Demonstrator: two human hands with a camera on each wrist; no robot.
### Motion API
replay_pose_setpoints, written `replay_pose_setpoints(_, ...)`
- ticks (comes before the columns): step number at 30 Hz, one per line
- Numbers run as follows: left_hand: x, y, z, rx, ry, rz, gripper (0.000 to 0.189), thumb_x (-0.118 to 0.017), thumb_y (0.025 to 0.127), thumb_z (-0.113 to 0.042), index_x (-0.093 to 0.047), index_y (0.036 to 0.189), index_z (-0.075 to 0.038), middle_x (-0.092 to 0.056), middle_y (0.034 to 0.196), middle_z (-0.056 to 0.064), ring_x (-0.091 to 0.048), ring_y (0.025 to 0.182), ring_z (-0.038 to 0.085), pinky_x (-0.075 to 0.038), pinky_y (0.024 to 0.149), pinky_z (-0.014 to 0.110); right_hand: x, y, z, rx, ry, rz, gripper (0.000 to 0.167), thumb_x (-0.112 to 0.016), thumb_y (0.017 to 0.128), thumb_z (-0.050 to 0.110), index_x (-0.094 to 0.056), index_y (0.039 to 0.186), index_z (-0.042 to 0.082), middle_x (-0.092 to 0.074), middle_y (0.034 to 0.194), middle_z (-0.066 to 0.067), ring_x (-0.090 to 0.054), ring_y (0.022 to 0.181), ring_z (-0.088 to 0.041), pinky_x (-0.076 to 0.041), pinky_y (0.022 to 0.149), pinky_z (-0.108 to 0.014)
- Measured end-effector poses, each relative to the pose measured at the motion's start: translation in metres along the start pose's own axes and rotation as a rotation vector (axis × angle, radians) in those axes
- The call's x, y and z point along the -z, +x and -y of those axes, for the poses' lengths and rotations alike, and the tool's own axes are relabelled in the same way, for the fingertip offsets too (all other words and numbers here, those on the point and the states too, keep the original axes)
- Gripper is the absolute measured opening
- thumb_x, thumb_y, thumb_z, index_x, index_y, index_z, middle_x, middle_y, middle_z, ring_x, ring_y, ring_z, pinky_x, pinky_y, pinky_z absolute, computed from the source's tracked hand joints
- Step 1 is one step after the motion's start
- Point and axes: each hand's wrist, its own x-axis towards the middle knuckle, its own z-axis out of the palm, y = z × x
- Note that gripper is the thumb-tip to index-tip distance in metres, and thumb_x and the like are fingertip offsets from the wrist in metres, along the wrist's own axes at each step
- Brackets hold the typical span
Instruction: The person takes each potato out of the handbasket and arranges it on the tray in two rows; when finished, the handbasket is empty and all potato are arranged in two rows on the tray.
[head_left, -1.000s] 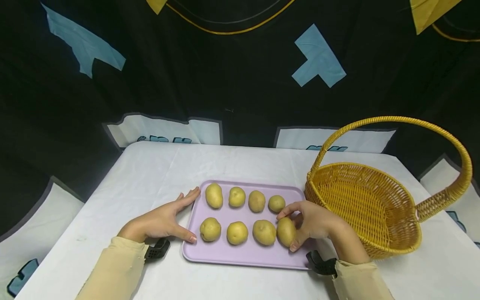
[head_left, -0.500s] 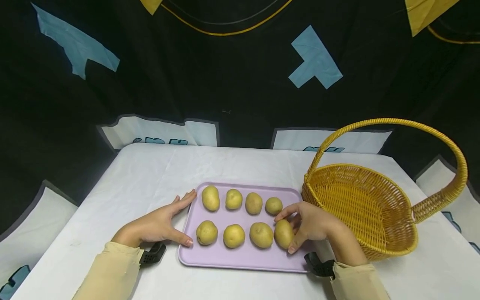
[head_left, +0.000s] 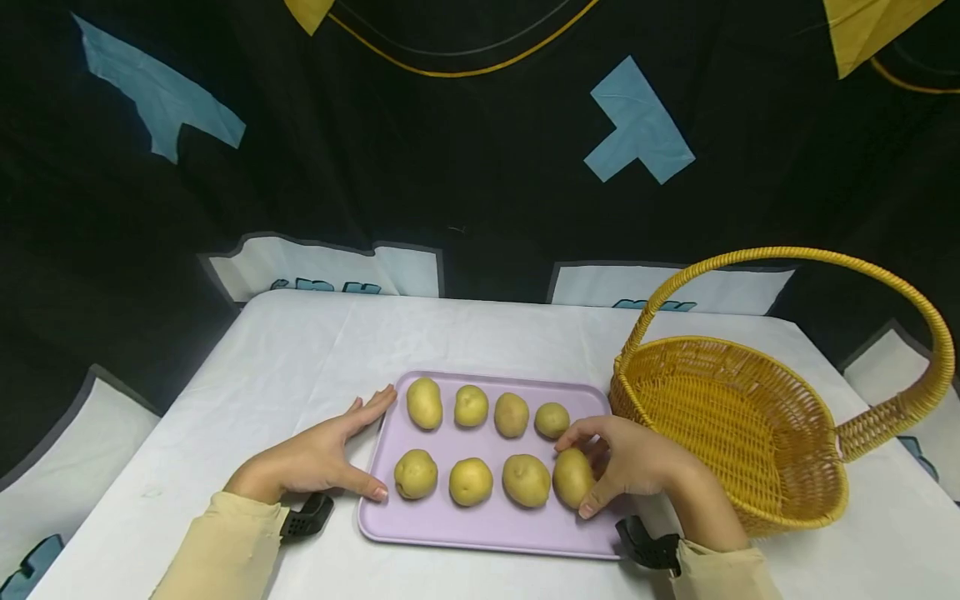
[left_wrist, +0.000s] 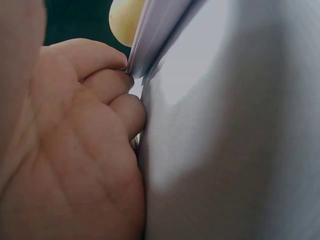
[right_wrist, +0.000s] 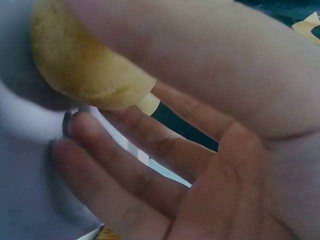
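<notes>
Two rows of yellow potatoes [head_left: 471, 481] lie on a pale purple tray [head_left: 495, 534]. My left hand [head_left: 318, 456] is at the tray's left edge, thumb and fingers spread, with the thumb on the rim. In the left wrist view, its fingertips meet the tray's side and one potato [left_wrist: 125, 22] shows above. My right hand [head_left: 637, 457] has thumb and fingers around the front row's rightmost potato [head_left: 573, 478], which sits on the tray. Seen from the right wrist, the thumb crosses over this potato [right_wrist: 82, 65] and the other fingers extend below it.
Right of the tray stands a yellow wicker basket [head_left: 720, 433] with a tall arched handle [head_left: 795, 252]. Its near wall is close behind my right hand. A white cloth [head_left: 315, 350] covers the table, and a dark curtain [head_left: 375, 175] hangs behind.
The whole head view has shifted slightly. Both hands keep their places at the tray, and the potatoes stay in their rows.
</notes>
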Motion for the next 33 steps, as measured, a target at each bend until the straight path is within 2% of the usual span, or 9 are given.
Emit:
replay_pose_setpoints(16,-0.0011,0.0008,0.0012,-0.008,-0.010,-0.001,0.126,-0.095,0.063,-0.038,-0.020,0.162,-0.016,-0.011,0.167,0.011,0.006,0.150,0.044,0.003,0.114,0.067,-0.0006,-0.0003,0.0005,0.025,-0.035,-0.002,0.066,-0.098,0.057,0.014,-0.068,0.115,0.010,-0.066,0.106,-0.002,-0.064,0.095,-0.021,-0.055,0.083,-0.043)
replay_pose_setpoints(27,-0.0027,0.0020,-0.0008,-0.016,-0.003,-0.004,0.127,-0.095,0.063,-0.038,-0.020,0.162,-0.015,-0.011,0.167,0.014,0.006,0.150,0.045,0.003,0.114,0.067,0.0004,-0.0035,0.0013,0.025,-0.049,-0.004,0.067,-0.098,0.057,0.016,-0.068,0.116,0.012,-0.067,0.111,-0.002,-0.064,0.099,-0.023,-0.054,0.087,-0.046)
replay_pose_setpoints(33,-0.0023,0.0047,-0.0019,-0.016,0.008,-0.005,0.127,-0.095,0.063,-0.040,-0.020,0.162,-0.015,-0.011,0.167,0.010,0.006,0.150,0.044,0.002,0.115,0.066,0.0021,-0.0043,0.0034,0.011,-0.078,-0.005,0.067,-0.099,0.057,0.017,-0.068,0.116,0.014,-0.066,0.114,-0.004,-0.064,0.100,-0.024,-0.052,0.090,-0.050)
